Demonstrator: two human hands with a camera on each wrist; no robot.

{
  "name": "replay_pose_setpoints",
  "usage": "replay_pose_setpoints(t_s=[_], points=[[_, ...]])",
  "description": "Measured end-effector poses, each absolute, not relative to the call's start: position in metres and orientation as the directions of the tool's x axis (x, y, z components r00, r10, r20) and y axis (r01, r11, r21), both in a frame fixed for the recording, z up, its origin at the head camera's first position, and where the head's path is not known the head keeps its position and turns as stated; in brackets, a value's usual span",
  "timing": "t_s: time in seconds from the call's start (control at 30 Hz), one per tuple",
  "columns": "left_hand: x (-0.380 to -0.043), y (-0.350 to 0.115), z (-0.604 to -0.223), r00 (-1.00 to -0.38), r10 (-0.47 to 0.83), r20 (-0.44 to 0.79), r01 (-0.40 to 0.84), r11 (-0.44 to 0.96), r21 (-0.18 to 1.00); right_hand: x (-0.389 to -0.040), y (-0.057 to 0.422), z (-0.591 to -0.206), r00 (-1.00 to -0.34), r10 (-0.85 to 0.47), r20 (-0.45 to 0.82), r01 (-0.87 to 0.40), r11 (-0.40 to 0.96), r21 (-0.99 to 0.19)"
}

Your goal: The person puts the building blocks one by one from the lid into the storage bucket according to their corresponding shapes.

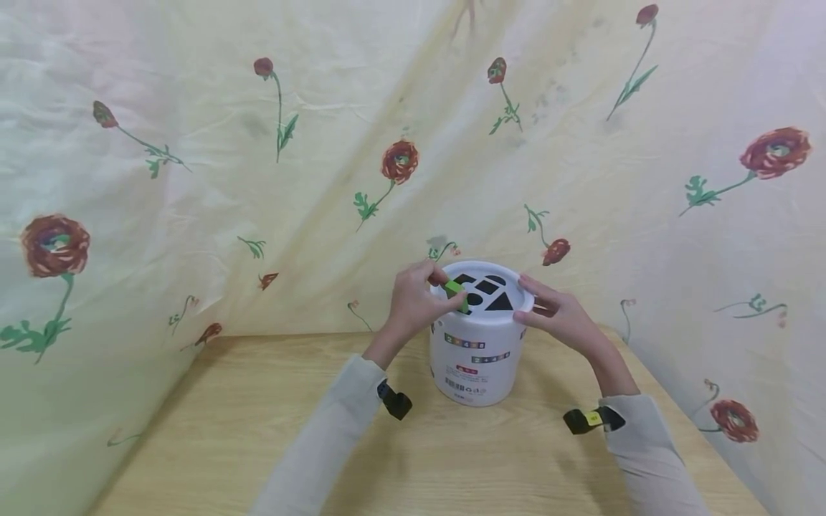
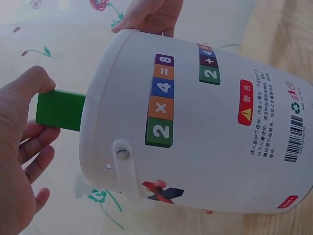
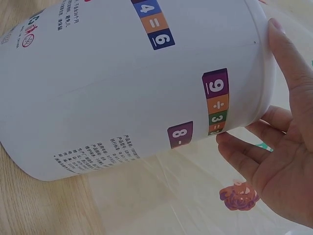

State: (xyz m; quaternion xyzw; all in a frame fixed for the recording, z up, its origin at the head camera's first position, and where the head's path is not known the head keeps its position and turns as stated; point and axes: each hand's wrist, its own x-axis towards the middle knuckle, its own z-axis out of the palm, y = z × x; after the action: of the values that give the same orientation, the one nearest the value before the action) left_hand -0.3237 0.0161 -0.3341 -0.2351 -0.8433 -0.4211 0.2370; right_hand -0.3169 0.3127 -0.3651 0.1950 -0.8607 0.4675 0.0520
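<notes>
A white shape-sorter bucket point(image 1: 474, 383) stands upright on the table, with printed number blocks on its side. Dark cut-outs of several shapes, among them a triangle point(image 1: 500, 302), open its lid. My left hand point(image 1: 416, 299) pinches a green block point(image 2: 61, 110) between thumb and fingers at the lid's left side. In the left wrist view the block sticks out above the rim, its lower end hidden behind it. My right hand point(image 1: 563, 319) holds the bucket at the right of its rim, thumb toward the front and fingers round the far side.
The wooden table point(image 1: 277, 423) reaches back to a pale cloth point(image 1: 323, 107) printed with red flowers, which hangs behind and at both sides. A white handle point(image 2: 128, 169) lies down along the bucket's side. Each wrist wears a black camera point(image 1: 395, 401).
</notes>
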Motion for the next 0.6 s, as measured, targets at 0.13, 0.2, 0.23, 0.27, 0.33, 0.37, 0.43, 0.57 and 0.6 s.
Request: replay_pose_setpoints(t_s=[0.13,0.2,0.23,0.27,0.33,0.37,0.43,0.57,0.6], points=[[-0.326,0.018,-0.335,-0.776,0.210,0.594,0.596,0.554,0.582,-0.315,0.313,-0.365,-0.919,-0.287,0.270,-0.382,0.486,-0.786],[-0.327,0.020,-0.336,-0.774,0.229,0.591,0.600,0.564,0.567,-0.314,0.314,-0.365,-0.920,-0.284,0.270,-0.381,0.486,-0.787],[-0.328,0.020,-0.336,-0.771,0.240,0.589,0.604,0.569,0.558,-0.314,0.314,-0.365,-0.921,-0.281,0.270,-0.379,0.487,-0.786],[-0.328,0.021,-0.337,-0.768,0.252,0.588,0.608,0.573,0.549,-0.313,0.314,-0.366,-0.921,-0.280,0.271,-0.379,0.486,-0.787],[-0.329,0.022,-0.338,-0.760,0.268,0.592,0.619,0.575,0.535,-0.312,0.314,-0.366,-0.922,-0.276,0.273,-0.379,0.486,-0.787],[-0.330,0.023,-0.338,-0.756,0.274,0.594,0.623,0.578,0.527,-0.312,0.314,-0.366,-0.921,-0.276,0.274,-0.380,0.486,-0.787],[-0.331,0.023,-0.339,-0.748,0.286,0.599,0.629,0.592,0.504,-0.312,0.314,-0.366,-0.921,-0.274,0.278,-0.382,0.484,-0.787],[-0.334,0.025,-0.343,-0.734,0.312,0.603,0.637,0.623,0.454,-0.313,0.313,-0.366,-0.918,-0.276,0.284,-0.388,0.478,-0.788],[-0.334,0.025,-0.344,-0.731,0.319,0.603,0.640,0.627,0.444,-0.313,0.313,-0.367,-0.917,-0.277,0.286,-0.390,0.477,-0.788]])
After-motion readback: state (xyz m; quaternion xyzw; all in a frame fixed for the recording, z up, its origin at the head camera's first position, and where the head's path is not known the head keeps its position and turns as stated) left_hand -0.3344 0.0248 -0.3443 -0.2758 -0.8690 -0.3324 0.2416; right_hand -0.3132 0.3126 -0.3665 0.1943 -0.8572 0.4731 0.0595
